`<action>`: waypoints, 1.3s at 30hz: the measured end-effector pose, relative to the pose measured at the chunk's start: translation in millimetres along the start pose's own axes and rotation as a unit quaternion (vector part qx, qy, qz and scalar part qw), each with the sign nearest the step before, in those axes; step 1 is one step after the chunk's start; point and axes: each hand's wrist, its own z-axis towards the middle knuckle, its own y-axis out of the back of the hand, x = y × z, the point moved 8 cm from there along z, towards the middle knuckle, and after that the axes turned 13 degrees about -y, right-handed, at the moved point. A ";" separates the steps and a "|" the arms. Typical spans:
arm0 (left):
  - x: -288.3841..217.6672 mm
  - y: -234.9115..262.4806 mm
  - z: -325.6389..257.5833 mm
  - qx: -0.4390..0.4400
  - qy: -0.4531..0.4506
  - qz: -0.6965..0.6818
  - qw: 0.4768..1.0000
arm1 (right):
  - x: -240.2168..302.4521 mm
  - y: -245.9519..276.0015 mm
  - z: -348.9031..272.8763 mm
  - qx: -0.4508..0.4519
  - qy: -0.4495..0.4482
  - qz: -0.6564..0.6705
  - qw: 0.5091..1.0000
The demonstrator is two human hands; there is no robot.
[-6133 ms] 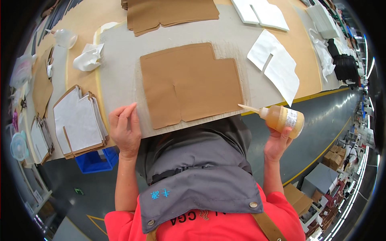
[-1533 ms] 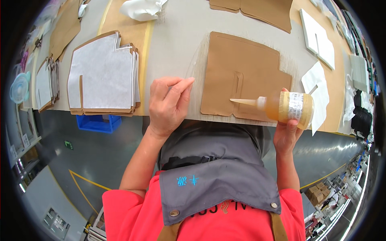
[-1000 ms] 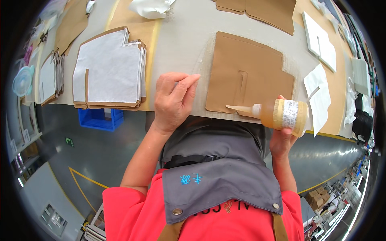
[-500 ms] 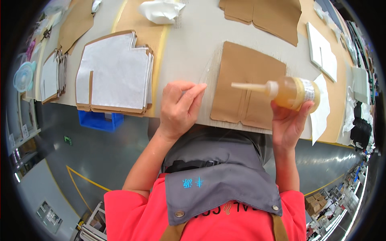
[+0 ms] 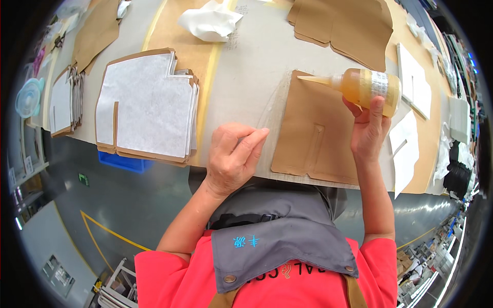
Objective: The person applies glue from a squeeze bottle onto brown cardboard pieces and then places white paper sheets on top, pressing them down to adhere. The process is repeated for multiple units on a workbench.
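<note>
The right hand grips an amber glue bottle, tipped so its nozzle meets the far left corner of a brown cardboard piece at the surface's near edge. The hand hides the bottle's lower side. The left hand presses loosely curled beside the piece, holding nothing, its palm unseen.

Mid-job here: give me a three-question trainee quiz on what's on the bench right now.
1. True or false: the right hand holds the amber squeeze bottle with a pointed nozzle over the brown notched cardboard piece.
2. Where does the left hand rest? A) on the stack of white-faced cardboard cutouts B) on the grey tabletop beside the brown piece C) on the crumpled white cloth
3. Fill in: the nozzle tip sits at the brown piece's upper ____ corner.

Key: 1 true; 2 B; 3 left.
</note>
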 end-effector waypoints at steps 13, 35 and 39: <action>-0.7 0.6 0.4 -0.008 -0.005 0.009 1.000 | -11.4 14.2 -34.0 0.047 -0.036 -0.024 0.998; -0.8 -1.7 -3.5 -0.022 -0.002 0.014 1.000 | -18.1 13.6 -113.6 0.066 -0.024 -0.080 0.994; 0.4 1.0 -5.1 -0.015 0.006 0.014 1.000 | -9.9 13.1 -119.2 0.099 0.049 -0.164 0.980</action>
